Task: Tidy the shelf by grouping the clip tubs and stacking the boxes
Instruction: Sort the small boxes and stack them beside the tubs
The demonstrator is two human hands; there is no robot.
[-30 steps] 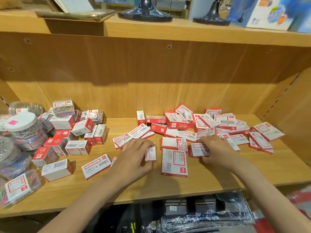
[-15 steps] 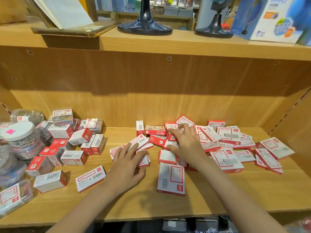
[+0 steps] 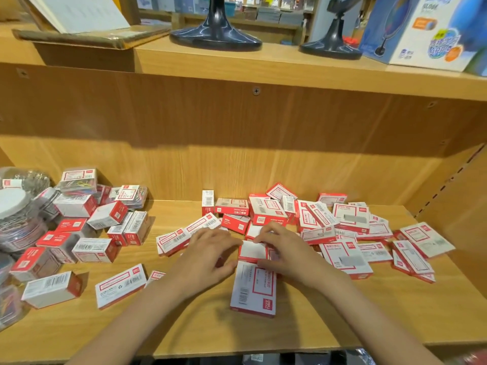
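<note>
Many small red-and-white boxes lie scattered over the wooden shelf (image 3: 303,335). My left hand (image 3: 208,256) and my right hand (image 3: 286,252) meet at the shelf's middle. Between them is one small white-faced box (image 3: 252,250): left fingers and thumb curl at its left edge, right fingers hook over its top and the thumb sits below. Just in front lies a larger flat box (image 3: 254,288). A loose pile of flat boxes (image 3: 350,225) spreads to the right. Clip tubs stand at the far left: a round tub with a white lid (image 3: 15,214) and clear tubs of coloured clips (image 3: 79,180).
Thicker boxes (image 3: 92,248) lie jumbled beside the tubs at the left. The shelf's back panel (image 3: 237,167) and right side wall (image 3: 463,206) close the space in. Overhead, an upper shelf (image 3: 263,64) carries two black stands and a blue carton.
My right hand has drawn back from the pile at the rear to the middle. My left hand has shifted right to meet it at the small box. The view has tilted upward.
</note>
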